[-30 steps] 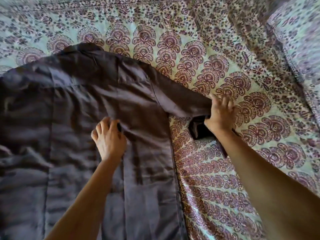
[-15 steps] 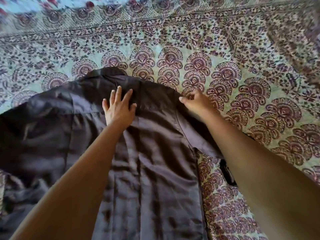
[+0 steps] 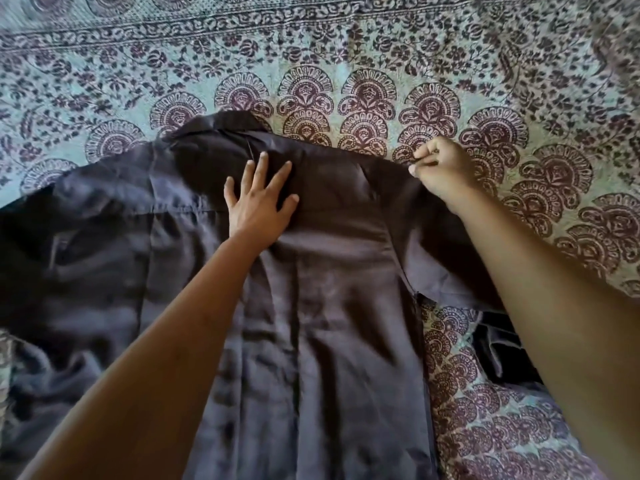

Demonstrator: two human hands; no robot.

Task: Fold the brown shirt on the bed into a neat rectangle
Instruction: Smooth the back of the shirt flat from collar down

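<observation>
Pressing flat with fingers spread, the left hand (image 3: 259, 202) rests on the brown shirt (image 3: 329, 323) just below its collar (image 3: 221, 126). Well apart from it, the right hand (image 3: 445, 168) pinches the shirt's shoulder edge with curled fingers. The shirt lies spread and wrinkled on the patterned bedspread (image 3: 346, 46). Its left side runs off frame; the right forearm (image 3: 554, 306) hides most of the sleeve on that side.

I see a dark brown shirt (image 3: 329, 306) across the lower left of the frame, on a pale green bedspread (image 3: 311, 36) printed with maroon floral fan motifs.
</observation>
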